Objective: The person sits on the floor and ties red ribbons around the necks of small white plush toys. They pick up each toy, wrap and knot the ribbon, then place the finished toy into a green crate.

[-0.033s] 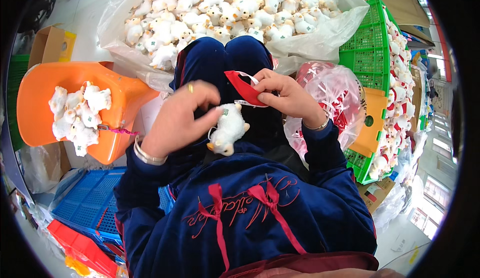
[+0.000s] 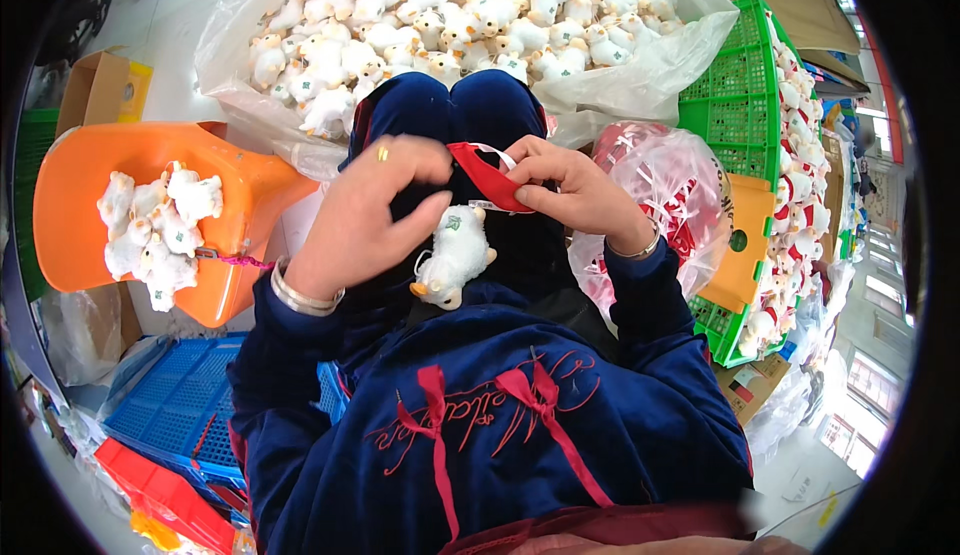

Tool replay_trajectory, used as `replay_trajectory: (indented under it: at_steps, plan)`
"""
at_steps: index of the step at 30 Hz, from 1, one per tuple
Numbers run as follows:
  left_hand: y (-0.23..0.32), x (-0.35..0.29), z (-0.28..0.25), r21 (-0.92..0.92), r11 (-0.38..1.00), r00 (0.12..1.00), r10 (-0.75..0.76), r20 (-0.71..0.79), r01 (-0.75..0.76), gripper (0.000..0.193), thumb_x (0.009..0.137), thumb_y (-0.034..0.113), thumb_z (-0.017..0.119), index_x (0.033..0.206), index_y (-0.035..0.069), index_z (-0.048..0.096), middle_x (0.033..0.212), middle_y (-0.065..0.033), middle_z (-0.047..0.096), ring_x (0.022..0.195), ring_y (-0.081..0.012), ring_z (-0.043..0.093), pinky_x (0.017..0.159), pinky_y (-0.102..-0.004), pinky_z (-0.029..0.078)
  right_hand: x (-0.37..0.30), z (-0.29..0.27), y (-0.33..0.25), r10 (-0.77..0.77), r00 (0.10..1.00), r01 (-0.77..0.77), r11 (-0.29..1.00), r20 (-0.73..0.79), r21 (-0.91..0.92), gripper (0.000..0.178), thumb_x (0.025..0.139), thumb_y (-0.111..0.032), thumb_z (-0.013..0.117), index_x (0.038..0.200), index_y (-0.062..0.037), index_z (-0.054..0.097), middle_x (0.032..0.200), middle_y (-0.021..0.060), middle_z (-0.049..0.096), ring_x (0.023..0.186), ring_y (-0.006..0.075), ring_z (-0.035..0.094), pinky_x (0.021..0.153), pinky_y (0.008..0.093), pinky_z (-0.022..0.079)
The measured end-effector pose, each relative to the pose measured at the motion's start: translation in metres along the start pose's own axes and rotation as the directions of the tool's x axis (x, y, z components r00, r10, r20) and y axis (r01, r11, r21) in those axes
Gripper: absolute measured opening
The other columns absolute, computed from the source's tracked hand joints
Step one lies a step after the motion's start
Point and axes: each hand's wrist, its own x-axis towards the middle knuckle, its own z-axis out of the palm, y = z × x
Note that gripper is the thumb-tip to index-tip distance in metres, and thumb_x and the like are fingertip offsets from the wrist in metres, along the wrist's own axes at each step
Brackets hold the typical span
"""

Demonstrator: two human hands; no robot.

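Between finger and thumb, my right hand (image 2: 565, 183) grips one end of a small red triangular scarf (image 2: 482, 177) with a white strap. My left hand (image 2: 375, 210) is at the scarf's other corner, thumb held apart from the fingers; its fingertips are slightly blurred, so whether they touch the cloth is unclear. A white plush animal toy (image 2: 460, 245) with a green mark and an orange-yellow muzzle lies on my lap below the scarf, head toward me. A thin loop shows at its side.
Beyond my knees spreads a large clear plastic bag (image 2: 690, 55) of white plush toys. At left, an orange chair (image 2: 70, 215) holds several more. At right are a bag of red-and-white pieces (image 2: 665, 190) and a green crate (image 2: 725, 85) beside red-scarfed toys. Blue crates (image 2: 180, 395) stand lower left.
My left hand has shifted a little up and to the right, closer to the scarf's corner. My right hand and the plush toy look almost unmoved.
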Motion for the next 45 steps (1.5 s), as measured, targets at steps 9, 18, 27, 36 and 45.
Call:
replay_trajectory:
  at_steps: [9,18,27,36,45]
  plan:
    - [-0.006,0.053,0.008,-0.142,0.935,0.898,-0.259,0.354,0.326,0.017,0.093,0.01,0.072,0.105,-0.001,0.07,0.086,-0.0072,0.07,0.076,-0.0133,0.066,0.071,-0.0261,0.052,0.008,-0.005,-0.036,-0.178,0.979,0.106,0.865,-0.103,-0.491,0.013,0.087,-0.005,0.075,0.098,0.0,0.071,0.113,0.01,0.062,0.102,0.0242,0.061,0.086,0.0337,0.049]
    - [-0.025,0.035,-0.019,-0.086,0.862,0.806,-0.426,0.411,0.5,0.017,0.094,0.016,0.073,0.088,0.0,0.074,0.077,-0.0019,0.063,0.071,-0.0099,0.057,0.063,-0.0242,0.043,0.007,-0.003,-0.036,0.208,0.941,-0.257,0.952,-0.268,-0.165,0.008,0.094,-0.008,0.071,0.097,0.0,0.072,0.078,0.0031,0.063,0.07,0.01,0.057,0.063,0.0275,0.045]
    - [-0.015,0.035,-0.012,-0.131,0.991,0.986,-0.004,0.169,0.026,0.043,0.088,0.014,0.076,0.129,0.006,0.064,0.132,-0.0045,0.062,0.09,-0.006,0.06,0.066,-0.0201,0.046,0.019,0.004,-0.036,-0.117,0.993,0.094,0.912,-0.033,-0.399,0.01,0.091,-0.01,0.075,0.095,-0.0017,0.072,0.081,0.0067,0.06,0.074,0.0198,0.061,0.065,0.0309,0.046]
    - [-0.022,0.032,-0.008,-0.414,0.809,0.898,-0.296,0.327,0.418,0.015,0.098,0.015,0.069,0.097,0.0,0.072,0.079,0.002,0.067,0.071,-0.0023,0.059,0.062,-0.0197,0.048,0.023,0.018,-0.045,-0.299,0.937,0.148,0.805,-0.178,-0.574,0.02,0.084,-0.007,0.079,0.102,-0.0027,0.07,0.098,0.0095,0.063,0.088,0.0253,0.063,0.073,0.0321,0.05]
    - [-0.042,0.023,-0.027,-0.589,0.669,0.795,-0.603,-0.073,0.453,0.019,0.104,0.025,0.064,0.11,0.007,0.068,0.083,0.0006,0.07,0.065,-0.0006,0.059,0.047,-0.0142,0.036,0.008,0.084,-0.02,-0.02,0.947,0.256,0.651,0.32,-0.715,0.044,0.072,-0.023,0.086,0.106,-0.0049,0.065,0.113,0.0102,0.061,0.111,0.0291,0.056,0.091,0.0392,0.047]
